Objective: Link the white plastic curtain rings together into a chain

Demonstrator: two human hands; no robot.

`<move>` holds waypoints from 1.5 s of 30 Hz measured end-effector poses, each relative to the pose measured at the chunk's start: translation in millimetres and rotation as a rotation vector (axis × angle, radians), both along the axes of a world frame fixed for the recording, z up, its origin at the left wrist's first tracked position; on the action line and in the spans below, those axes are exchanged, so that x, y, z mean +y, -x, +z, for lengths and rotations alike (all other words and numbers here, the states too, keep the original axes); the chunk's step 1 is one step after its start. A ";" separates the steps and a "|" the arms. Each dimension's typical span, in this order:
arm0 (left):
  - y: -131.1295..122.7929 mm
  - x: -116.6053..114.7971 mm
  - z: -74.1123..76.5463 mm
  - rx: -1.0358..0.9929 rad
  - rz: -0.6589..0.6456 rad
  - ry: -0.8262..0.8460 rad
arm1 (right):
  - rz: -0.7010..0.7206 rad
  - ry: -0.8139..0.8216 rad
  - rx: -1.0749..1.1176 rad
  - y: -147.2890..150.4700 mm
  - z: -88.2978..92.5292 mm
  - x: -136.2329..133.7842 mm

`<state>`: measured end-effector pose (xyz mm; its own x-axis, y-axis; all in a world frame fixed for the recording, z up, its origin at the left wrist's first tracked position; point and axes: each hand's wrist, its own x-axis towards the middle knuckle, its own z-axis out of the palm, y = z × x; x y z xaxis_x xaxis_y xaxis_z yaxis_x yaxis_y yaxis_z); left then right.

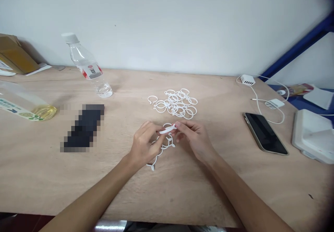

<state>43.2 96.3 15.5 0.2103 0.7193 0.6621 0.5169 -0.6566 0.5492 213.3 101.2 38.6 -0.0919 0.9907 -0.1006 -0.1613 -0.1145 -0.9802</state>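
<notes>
A: What occupies the hands at the centre of the frame?

B: A thin white plastic ring (167, 130), held nearly edge-on. The left hand (146, 143), half curled, grips its left end with the fingers; the right hand (194, 136) presses its thumb tip to the other end, its lower fingers loosely bent. Neither is spread wide.

A: Why that hold?

B: Probably to steady the small end where the right thumb bears down. Below lies a row of white plastic rings with small tabs (173, 145); whether the held one joins it, the fingers hide.

A: And the loose heap of white plastic rings (179, 105)?

B: Just beyond the fingertips, presumably for easy reach. The clear plastic bottle with a white cap (91, 70), upper left, and the black phone in a pale case (264, 133), right, seem set aside from the handwork.

A: The setting?

B: A pale brown wood-grain table (125, 197) against a plain whitish wall (167, 30). A brown cardboard box (21, 56) sits upper left; a white multi-port charger (247, 80) trails cable upper right, near a blue frame (300, 49).
</notes>
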 end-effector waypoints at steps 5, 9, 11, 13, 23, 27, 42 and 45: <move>2.9 -0.1 1.3 0.026 0.024 0.193 | -0.002 -0.027 -0.017 3.6 -1.9 -1.5; 2.6 2.1 1.5 0.090 -0.010 0.328 | 0.030 -0.026 -0.019 9.0 -2.5 -4.8; 1.9 3.4 1.6 0.091 -0.048 0.351 | 0.044 -0.012 -0.013 11.6 -3.4 -6.1; 1.4 4.6 1.9 0.064 -0.061 0.373 | 0.056 0.006 -0.007 13.2 -4.7 -6.7; 0.5 5.7 -1.0 0.012 -0.108 0.357 | 0.091 0.020 -0.061 16.0 -10.1 -7.0; 0.5 6.7 -2.1 0.016 -0.123 0.338 | 0.101 -0.030 -0.103 18.4 -10.2 -9.1; 1.8 6.4 -1.8 -0.033 -0.198 0.401 | 0.023 -0.129 -0.243 22.0 -16.4 -12.4; 1.6 6.9 -1.7 -0.026 -0.193 0.417 | 0.032 -0.122 -0.261 20.5 -17.3 -11.5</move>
